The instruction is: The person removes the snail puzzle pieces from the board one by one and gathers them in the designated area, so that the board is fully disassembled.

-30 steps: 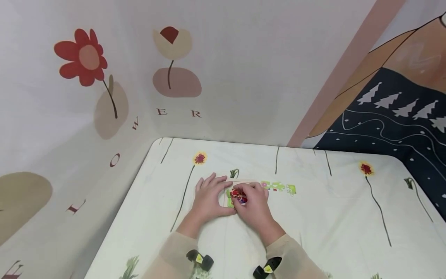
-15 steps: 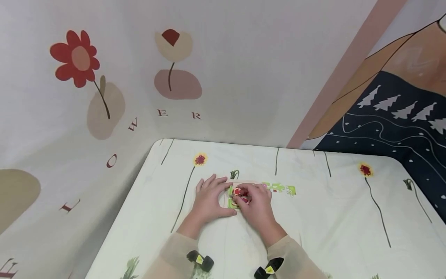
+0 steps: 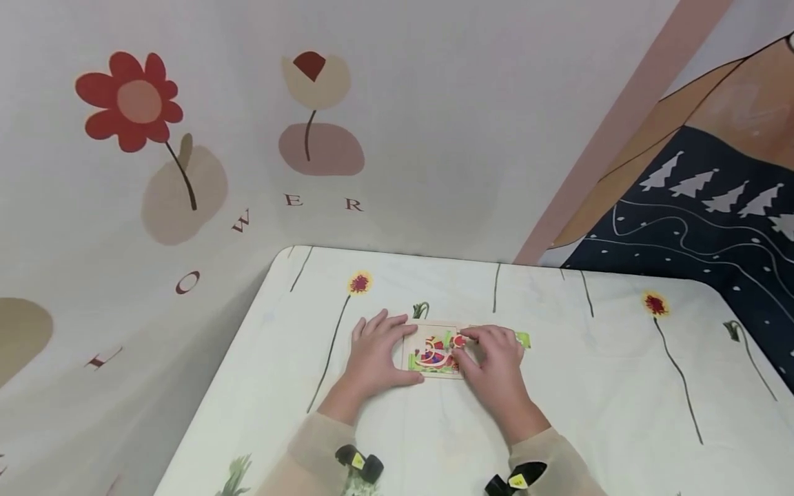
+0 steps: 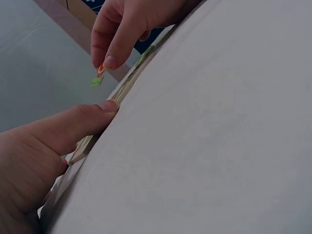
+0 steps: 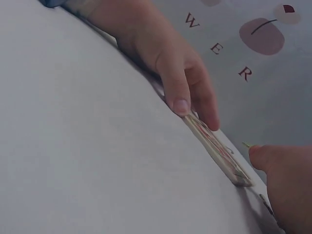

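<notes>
A small wooden jigsaw board [image 3: 431, 376] with a pale frame lies on the table, a colourful picture partly filling it. My left hand [image 3: 375, 355] holds the board at its left end, thumb on the near edge and fingers at the far edge. Just above the board's right end, my right hand [image 3: 498, 359] pinches a small red and green puzzle piece [image 4: 97, 80] between thumb and fingers. In the right wrist view, the board [image 5: 214, 148] shows side-on under the left hand's thumb. The right hand's fingers hide part of the piece.
A green loose puzzle piece [image 3: 524, 339] lies beyond my right hand, which covers whatever is beside it. The table [image 3: 620, 386] has a white cloth with printed flowers. Fabric walls [image 3: 434, 138] rise behind it and at the left.
My right hand has moved right from over the board's middle, with a piece pinched in its fingers. More of the board's picture now shows. The left hand stays at the board's left end.
</notes>
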The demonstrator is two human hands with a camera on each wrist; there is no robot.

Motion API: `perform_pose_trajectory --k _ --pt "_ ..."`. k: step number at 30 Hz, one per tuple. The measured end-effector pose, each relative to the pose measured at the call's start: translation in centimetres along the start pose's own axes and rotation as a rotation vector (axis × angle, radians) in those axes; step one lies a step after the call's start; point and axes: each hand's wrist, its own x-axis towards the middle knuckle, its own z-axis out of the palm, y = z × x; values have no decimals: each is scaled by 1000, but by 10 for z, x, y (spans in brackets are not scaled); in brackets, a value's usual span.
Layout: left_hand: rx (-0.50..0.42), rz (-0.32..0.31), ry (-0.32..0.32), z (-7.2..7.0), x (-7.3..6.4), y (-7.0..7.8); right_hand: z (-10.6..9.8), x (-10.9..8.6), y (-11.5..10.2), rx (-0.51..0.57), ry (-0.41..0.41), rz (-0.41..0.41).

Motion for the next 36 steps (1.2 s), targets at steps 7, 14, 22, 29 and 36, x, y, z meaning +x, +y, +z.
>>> perform_pose_trajectory --k 7,14,22,29,36 --pt "-6 -11 1 -1 0 0 -16 -4 18 -22 18 41" --pt "-1 -11 1 0 0 -1 -27 -9 25 -70 -34 112" --pt "-6 0 1 2 0 -3 -29 -12 27 -101 -68 100" --pt "-1 9 5 0 1 -1 -29 -11 27 -126 -71 91" --pt "-4 9 -2 -2 1 1 -28 -11 26 -142 -73 82"
